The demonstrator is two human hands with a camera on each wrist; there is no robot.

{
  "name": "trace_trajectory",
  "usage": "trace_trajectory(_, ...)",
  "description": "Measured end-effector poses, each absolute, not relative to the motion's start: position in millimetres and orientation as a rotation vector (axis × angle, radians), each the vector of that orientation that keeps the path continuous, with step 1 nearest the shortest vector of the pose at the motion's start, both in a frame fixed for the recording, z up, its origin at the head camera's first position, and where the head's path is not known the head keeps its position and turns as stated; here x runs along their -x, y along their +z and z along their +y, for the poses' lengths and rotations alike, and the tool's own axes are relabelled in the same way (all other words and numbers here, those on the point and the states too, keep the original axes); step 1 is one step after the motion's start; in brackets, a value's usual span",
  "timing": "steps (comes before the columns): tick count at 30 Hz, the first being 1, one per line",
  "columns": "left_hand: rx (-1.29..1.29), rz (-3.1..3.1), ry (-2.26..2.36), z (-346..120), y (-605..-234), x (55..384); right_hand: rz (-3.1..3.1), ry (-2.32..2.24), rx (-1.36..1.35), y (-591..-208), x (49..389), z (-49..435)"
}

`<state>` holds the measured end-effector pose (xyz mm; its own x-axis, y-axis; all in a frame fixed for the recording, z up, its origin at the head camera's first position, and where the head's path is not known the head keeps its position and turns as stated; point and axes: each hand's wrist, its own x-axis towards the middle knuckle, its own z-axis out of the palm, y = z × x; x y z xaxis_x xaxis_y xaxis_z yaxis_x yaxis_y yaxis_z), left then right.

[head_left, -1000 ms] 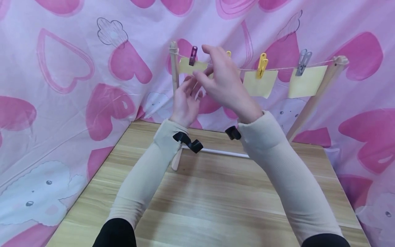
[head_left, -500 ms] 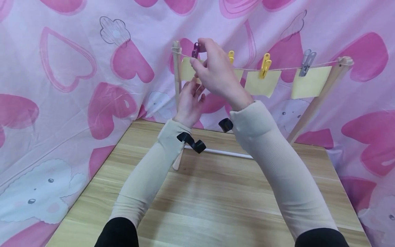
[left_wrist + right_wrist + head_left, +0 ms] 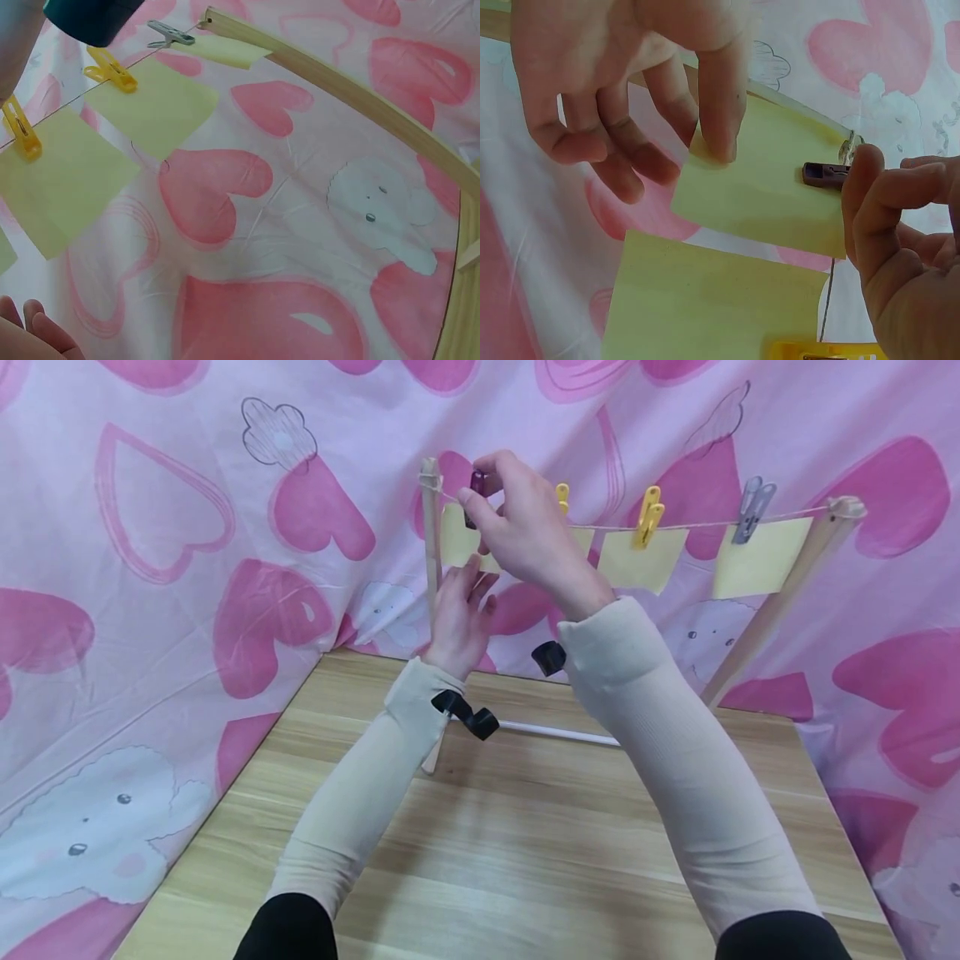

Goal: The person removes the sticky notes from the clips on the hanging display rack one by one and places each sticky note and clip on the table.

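My right hand (image 3: 528,531) pinches a purple clothespin (image 3: 825,175) between thumb and forefinger. The clothespin sits at the string over the top edge of a yellow paper note (image 3: 757,172). My left hand (image 3: 459,622) is just below, pinching the lower edge of that note, thumb in front and a finger behind, as the right wrist view shows. The right hand hides part of this note in the head view. Only a few fingertips of the left hand (image 3: 37,334) show in the left wrist view's lower corner.
Other yellow notes (image 3: 641,560) hang from the string under yellow clothespins (image 3: 648,518) and a grey clothespin (image 3: 753,510). Wooden posts stand left (image 3: 432,535) and right (image 3: 783,602). A white rod (image 3: 558,732) runs low between them on the wooden table (image 3: 510,852). Patterned cloth hangs behind.
My right hand has moved left to the purple clothespin and taken hold of it. The clothespin and its note now sit slightly lower. The left hand has stayed nearly in place.
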<state>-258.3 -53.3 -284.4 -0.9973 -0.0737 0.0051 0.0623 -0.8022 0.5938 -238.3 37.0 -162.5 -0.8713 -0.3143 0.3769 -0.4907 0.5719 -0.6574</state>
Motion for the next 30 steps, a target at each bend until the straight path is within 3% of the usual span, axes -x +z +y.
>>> trace_trajectory(30, 0.042, -0.993, -2.849, -53.2, -287.5, 258.4, -2.492, 1.129, -0.667, -163.9, 240.0, 41.8)
